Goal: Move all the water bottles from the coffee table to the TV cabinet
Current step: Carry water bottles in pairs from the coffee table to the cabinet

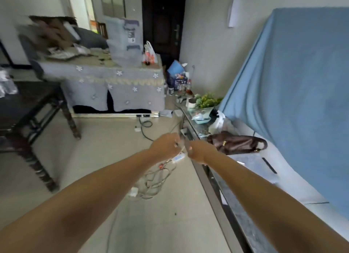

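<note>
Both hands, left hand [166, 145] and right hand [201, 151], curled around a blurred water bottle [182, 149] between them; a loose grip risks dropping it short of the TV cabinet [211, 181] just right.

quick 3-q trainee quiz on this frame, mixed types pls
1. True or false: both hands are held close together in front of the cabinet.
2. What drapes the big object on the cabinet? A) blue cloth B) red towel C) newspaper
3. Which item lies on the cabinet just beyond the right hand?

Key: 1 true; 2 A, blue cloth; 3 brown bag.
</note>
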`<state>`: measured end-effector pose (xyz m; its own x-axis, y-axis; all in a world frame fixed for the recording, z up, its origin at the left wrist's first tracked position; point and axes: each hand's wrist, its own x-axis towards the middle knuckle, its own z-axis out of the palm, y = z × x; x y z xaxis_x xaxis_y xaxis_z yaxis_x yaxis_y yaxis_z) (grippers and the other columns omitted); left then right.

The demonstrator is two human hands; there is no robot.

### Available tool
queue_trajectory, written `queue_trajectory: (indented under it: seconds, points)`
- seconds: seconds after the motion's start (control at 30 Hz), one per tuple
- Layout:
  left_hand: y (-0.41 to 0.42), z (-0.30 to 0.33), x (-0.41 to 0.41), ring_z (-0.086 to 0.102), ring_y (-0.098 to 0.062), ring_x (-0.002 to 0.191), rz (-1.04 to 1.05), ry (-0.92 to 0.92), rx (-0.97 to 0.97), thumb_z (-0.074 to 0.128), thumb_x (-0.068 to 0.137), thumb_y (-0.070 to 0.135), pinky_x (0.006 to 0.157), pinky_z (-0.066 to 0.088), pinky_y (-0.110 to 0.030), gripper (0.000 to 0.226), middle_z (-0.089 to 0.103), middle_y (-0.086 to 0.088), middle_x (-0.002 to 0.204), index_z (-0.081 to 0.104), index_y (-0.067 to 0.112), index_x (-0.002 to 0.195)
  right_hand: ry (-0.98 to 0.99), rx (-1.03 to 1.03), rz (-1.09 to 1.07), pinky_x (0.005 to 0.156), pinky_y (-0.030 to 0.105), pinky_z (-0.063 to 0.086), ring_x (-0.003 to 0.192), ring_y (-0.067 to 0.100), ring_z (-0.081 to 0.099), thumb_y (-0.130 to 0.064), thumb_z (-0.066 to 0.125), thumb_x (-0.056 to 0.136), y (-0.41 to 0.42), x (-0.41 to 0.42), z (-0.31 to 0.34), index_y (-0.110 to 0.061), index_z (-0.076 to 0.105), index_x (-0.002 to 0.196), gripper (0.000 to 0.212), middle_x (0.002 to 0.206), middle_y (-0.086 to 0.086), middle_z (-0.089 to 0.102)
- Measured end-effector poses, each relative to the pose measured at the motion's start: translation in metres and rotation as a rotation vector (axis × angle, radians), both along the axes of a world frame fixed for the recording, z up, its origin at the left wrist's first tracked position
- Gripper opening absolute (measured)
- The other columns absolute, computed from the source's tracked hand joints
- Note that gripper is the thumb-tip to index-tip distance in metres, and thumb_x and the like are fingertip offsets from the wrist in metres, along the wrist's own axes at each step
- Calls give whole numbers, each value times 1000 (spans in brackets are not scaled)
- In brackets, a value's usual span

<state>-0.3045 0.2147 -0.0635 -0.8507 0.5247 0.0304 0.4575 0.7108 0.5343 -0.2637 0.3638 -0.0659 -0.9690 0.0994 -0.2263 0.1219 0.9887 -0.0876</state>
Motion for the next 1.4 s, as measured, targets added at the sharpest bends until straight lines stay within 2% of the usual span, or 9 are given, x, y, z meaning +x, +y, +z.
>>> queue_trajectory:
  seconds: [0.1,0.37,0.53,0.73,0.9,1.1,1.4]
  points:
    - [-65,7,-35,57,-24,113,131,-3,5,59,87,21,96,46,-35,33,62,-8,121,57,14,120,10,-24,89,97,39,45,122,32,53,-30,46,97,-64,-49,7,-12,51,130,38,133,13,56]
    - [-247,12,-117,58,-25,110,441,35,-35,61,87,25,89,45,-31,33,64,-8,115,59,13,117,16,-60,355,95,38,46,117,27,54,-29,45,97,-240,-160,15,-12,54,128,36,129,9,57]
    - [-306,16,-142,59,-25,108,550,31,-46,60,88,26,87,46,-31,35,62,-9,119,59,13,120,26,-34,471,91,37,45,119,27,54,-29,45,97,-303,-202,15,-13,53,128,35,130,7,57]
    - [-369,26,-172,60,-27,112,687,22,-55,60,84,20,95,47,-34,33,65,-10,119,61,10,116,3,-41,613,101,40,45,124,30,51,-28,45,97,-371,-259,19,-12,53,129,36,135,9,55]
    - [-427,39,-193,58,-29,115,810,35,-94,61,84,23,95,46,-34,35,64,-11,119,61,10,117,5,-62,741,99,42,48,120,34,57,-21,45,95,-441,-307,28,-9,61,120,33,125,16,61]
    - [-504,33,-204,60,-27,108,960,28,-104,59,82,25,90,50,-35,26,66,-7,112,63,15,106,33,-61,859,97,42,46,120,37,56,-20,41,96,-527,-326,31,-5,59,122,35,127,18,61]
    - [-635,5,-247,60,-25,108,1038,-9,-89,60,85,24,91,49,-36,31,66,-6,113,61,13,114,27,-61,881,96,41,47,120,33,57,-23,46,93,-651,-374,14,-12,60,119,31,128,12,61]
